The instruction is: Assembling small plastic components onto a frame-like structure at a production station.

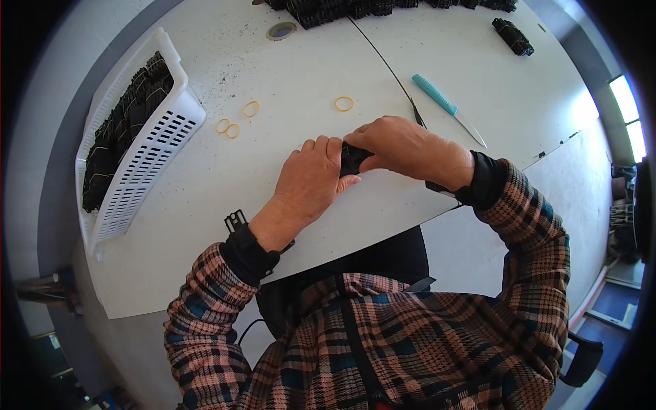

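Between my two hands is a small black bundle [353,159], apparently of thin plastic pieces, held just above or on the white table [287,82]. My left hand [307,176] is closed around its left end, thumb along the near side. From the right, my right hand [413,152] grips the other end between thumb and bent fingers, hiding much of it. Yellow rubber bands lie beyond my hands: one loop [344,104] straight ahead, another [251,108] further left, and an adjoining pair [227,128] nearer. A black slotted piece [235,220] shows beside my left cuff.
On the left, a white slotted basket [154,137] holds several banded black bundles [130,123]. A teal-handled knife [437,96] lies right of my hands, blade toward me. More black bundles [328,10] line the far edge, near a tape roll [281,31]; one bundle [512,37] lies apart.
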Demonstrator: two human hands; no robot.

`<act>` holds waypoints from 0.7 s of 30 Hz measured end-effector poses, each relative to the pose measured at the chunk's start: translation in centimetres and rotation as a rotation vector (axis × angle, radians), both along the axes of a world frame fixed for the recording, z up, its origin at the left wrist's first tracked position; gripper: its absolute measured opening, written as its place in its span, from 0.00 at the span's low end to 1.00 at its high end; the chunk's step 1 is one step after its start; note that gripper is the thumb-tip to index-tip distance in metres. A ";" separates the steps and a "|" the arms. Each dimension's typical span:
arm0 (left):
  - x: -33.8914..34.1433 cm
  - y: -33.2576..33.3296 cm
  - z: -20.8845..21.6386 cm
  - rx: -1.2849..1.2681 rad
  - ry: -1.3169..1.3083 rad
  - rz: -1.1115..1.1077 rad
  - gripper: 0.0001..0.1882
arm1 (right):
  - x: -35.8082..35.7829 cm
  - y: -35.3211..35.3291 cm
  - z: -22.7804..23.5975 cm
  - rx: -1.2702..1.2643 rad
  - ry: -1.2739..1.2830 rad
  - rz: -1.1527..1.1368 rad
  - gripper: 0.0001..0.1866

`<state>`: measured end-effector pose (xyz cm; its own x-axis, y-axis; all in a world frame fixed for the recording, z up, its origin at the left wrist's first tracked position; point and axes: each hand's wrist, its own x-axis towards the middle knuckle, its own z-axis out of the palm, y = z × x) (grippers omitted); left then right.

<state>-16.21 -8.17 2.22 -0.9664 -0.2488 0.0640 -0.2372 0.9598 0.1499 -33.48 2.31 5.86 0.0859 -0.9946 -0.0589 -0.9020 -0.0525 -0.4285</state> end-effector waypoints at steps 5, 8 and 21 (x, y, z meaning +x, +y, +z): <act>-0.2 0.2 0.1 -0.016 0.010 -0.007 0.31 | -0.8 -0.4 0.8 0.137 -0.073 0.015 0.23; 0.0 0.2 0.0 -0.004 0.008 -0.004 0.31 | -1.4 -0.1 0.3 0.097 -0.122 0.037 0.25; 0.0 0.0 -0.2 -0.016 0.056 -0.035 0.30 | -3.3 1.7 -0.8 -0.053 -0.317 -0.030 0.24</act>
<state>-16.20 -8.21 2.02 -0.9694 -0.2130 0.1216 -0.1948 0.9699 0.1463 -36.75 3.99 5.03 0.0627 -0.9979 0.0180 -0.7255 -0.0580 -0.6858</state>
